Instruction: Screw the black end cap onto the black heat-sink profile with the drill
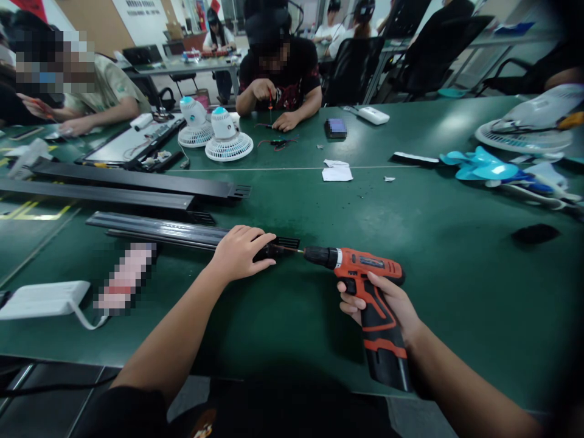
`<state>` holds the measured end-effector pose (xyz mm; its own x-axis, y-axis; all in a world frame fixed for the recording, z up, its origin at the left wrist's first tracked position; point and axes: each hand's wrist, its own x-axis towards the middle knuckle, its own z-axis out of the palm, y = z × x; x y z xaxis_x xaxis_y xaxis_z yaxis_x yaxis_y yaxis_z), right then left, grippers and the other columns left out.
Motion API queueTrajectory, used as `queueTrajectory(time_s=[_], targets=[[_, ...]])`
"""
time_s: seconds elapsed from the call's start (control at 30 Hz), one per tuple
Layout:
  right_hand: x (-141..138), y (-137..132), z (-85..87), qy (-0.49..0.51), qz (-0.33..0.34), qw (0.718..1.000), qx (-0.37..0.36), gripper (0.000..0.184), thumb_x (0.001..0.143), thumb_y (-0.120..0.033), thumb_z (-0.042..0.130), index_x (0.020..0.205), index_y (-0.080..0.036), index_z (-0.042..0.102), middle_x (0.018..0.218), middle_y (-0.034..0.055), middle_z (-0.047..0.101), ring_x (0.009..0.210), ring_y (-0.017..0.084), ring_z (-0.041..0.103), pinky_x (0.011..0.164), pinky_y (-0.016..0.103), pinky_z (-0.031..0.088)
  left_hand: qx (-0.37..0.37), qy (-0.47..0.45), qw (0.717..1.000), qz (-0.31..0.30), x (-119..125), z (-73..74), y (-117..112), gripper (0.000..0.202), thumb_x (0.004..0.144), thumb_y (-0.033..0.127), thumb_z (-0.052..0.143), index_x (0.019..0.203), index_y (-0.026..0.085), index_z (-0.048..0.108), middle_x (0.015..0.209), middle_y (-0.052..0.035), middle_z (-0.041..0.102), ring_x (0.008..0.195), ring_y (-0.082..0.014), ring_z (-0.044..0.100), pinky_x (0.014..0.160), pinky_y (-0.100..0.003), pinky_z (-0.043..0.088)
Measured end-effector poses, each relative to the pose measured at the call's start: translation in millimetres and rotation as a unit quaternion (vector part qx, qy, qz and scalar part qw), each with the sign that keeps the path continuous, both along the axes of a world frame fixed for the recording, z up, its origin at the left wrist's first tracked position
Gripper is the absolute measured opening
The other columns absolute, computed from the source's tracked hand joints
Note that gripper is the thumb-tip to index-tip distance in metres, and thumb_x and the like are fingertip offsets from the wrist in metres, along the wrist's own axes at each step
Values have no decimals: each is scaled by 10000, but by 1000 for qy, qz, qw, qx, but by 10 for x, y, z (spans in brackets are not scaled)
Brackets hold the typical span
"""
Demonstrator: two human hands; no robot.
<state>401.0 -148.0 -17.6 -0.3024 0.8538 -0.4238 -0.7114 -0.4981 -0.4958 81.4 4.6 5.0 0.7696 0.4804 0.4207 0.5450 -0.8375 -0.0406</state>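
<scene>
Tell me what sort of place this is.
Probably a small-appliance repair or assembly workshop: a cordless drill is held over a green table, exposed blue fan blades lie on it, and two white fan units stand further left.

matt plastic drill [378, 307], glossy metal-looking bar [159, 229], smooth semi-gloss tabletop [283, 328], matt paper scrap [337, 174], shiny plastic fan blades [483, 165]

Wide green-topped worktable [456, 316] spreads before you

Its smooth surface reflects pale light. Beyond it you face black, high-backed office chairs [356, 67] and a long, light-topped table [176, 67]. Toward your upper left, a flat tan wall panel [98, 21] stands beside a white panel [146, 30] with dark printed lettering.
</scene>
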Motion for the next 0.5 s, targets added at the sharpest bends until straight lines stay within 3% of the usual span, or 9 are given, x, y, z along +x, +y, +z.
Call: queueTrajectory(time_s=[0.3, 0.5], targets=[[13, 2, 0, 2, 11, 1000, 1, 331, 854, -451, 755, 1015, -161, 753, 779, 55, 675, 588, 115, 451, 607, 268, 485, -11, 32, 999, 10, -5, 37, -9, 500, 932, 452, 742, 1344, 194, 622, 1193, -108, 730, 1050, -283, 696, 956, -432, 521], [0, -2, 9, -2, -4, 1000, 2, 315, 851, -430, 751, 1018, -163, 756, 847, 75, 710, 577, 113, 448, 611, 291, 487, -2, 24, 1000, 5, 3, 23, -2, 514, 893, 416, 790, 1320, 176, 634, 1173, -101, 732, 1019, -285, 699, 935, -437, 533]])
